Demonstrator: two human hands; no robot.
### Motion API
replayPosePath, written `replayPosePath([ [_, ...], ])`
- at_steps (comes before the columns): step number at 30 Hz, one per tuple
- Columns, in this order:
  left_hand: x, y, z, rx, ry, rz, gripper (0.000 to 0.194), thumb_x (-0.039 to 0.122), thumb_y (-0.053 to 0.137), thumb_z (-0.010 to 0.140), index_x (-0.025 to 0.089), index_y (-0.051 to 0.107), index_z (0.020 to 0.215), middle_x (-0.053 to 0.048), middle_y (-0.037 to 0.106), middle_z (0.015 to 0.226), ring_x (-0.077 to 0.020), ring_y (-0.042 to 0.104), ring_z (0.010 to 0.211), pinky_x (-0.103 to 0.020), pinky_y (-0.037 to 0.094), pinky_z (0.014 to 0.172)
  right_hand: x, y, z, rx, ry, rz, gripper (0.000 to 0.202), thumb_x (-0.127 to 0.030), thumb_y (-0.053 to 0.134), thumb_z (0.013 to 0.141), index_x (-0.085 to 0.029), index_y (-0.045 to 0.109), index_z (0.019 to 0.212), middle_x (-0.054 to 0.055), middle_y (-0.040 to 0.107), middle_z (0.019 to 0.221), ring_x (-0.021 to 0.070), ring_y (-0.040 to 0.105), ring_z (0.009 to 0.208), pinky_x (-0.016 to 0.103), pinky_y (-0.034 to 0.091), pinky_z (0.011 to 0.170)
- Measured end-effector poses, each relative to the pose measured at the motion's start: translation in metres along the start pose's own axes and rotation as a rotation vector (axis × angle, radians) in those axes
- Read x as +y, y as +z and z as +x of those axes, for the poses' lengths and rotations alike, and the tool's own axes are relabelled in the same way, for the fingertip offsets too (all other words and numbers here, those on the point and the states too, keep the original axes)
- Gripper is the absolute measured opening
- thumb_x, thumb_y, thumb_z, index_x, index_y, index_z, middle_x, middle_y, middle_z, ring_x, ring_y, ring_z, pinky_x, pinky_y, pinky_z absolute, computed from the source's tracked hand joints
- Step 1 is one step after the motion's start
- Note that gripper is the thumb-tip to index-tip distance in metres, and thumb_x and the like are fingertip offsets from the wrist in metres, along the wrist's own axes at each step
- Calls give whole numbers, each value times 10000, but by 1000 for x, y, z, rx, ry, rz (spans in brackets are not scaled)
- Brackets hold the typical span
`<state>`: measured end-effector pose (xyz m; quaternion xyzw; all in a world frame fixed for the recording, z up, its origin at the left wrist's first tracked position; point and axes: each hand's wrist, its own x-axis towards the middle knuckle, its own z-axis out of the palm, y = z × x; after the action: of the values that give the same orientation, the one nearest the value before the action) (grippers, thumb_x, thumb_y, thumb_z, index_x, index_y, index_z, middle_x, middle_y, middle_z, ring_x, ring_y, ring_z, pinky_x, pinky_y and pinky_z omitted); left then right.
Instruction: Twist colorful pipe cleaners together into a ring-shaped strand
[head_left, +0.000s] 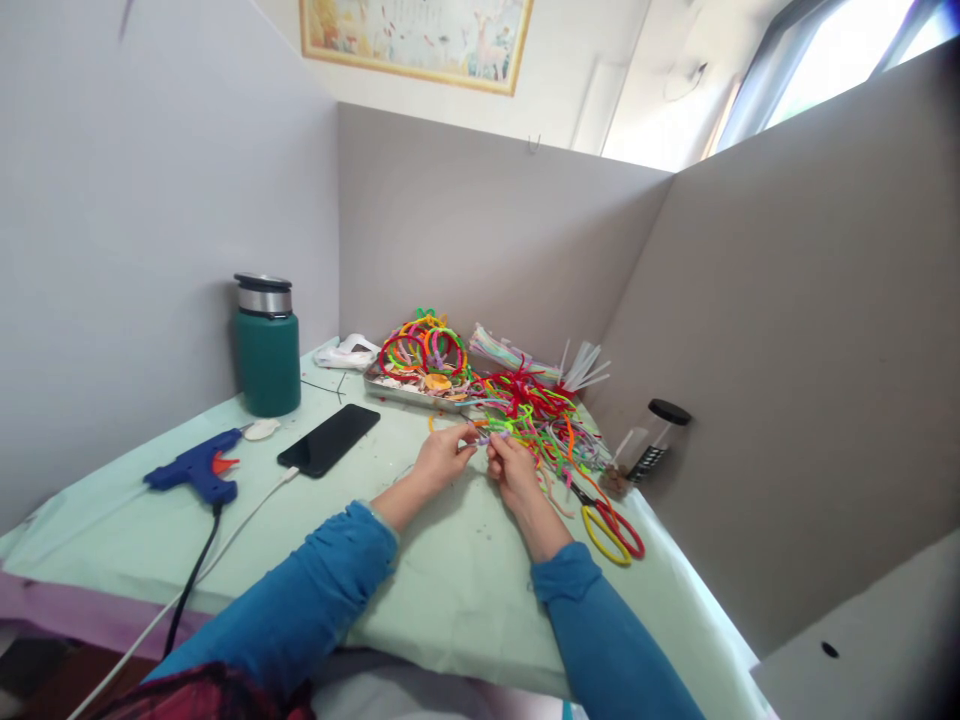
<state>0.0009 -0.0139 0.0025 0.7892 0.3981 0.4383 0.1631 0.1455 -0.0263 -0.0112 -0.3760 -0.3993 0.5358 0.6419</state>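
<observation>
Over the middle of the table, my left hand (448,453) and my right hand (514,468) meet, fingertips pinched on a small purple pipe cleaner (484,440). Most of it is hidden by the fingers, so its shape is hard to make out. Just beyond my hands lies a tangled heap of colourful pipe cleaners (525,395), red, green, orange and pink. To the right of my right hand, scissors (609,530) with one yellow and one red handle rest on the table, blades partly under the heap.
Pipe-cleaner rings (405,350) sit on a metal tray (405,393) of small pieces. On the left are a green flask (268,360), a black phone (330,440) with a white cable, and a blue glue gun (199,468). A clear black-lidded jar (654,440) stands right. Grey partitions surround the table.
</observation>
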Motion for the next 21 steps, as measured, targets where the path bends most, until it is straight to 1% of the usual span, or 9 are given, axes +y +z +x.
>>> replayPosePath([
  [4, -1, 1, 0, -2, 18, 21, 222, 192, 565, 777, 205, 655, 979, -20, 687, 863, -126, 580, 699, -234, 425, 684, 0, 0, 0, -12, 10, 2, 346, -415, 745, 612, -173, 500, 650, -64, 512, 532, 20, 346, 353, 160, 225, 332],
  [9, -3, 1, 1, -8, 16, 82, 199, 204, 544, 800, 202, 696, 928, -42, 690, 881, -141, 591, 756, -241, 424, 711, 0, 1, -1, -12, 8, -9, 350, -418, 745, 608, -175, 495, 641, -68, 509, 524, 20, 345, 350, 162, 221, 330],
  [17, -6, 3, 2, -44, 1, 109, 223, 204, 521, 813, 200, 719, 915, -51, 672, 864, -145, 583, 772, -238, 416, 710, 2, -1, 1, -20, 8, -19, 349, -416, 744, 619, -175, 494, 647, -64, 517, 527, 20, 348, 350, 155, 225, 330],
  [21, -6, 3, 2, -48, 10, 117, 224, 222, 517, 816, 193, 722, 901, -52, 650, 820, -140, 566, 730, -239, 405, 682, 2, -1, 0, -23, 2, -18, 345, -414, 740, 626, -173, 496, 655, -63, 520, 537, 19, 356, 352, 150, 224, 331],
])
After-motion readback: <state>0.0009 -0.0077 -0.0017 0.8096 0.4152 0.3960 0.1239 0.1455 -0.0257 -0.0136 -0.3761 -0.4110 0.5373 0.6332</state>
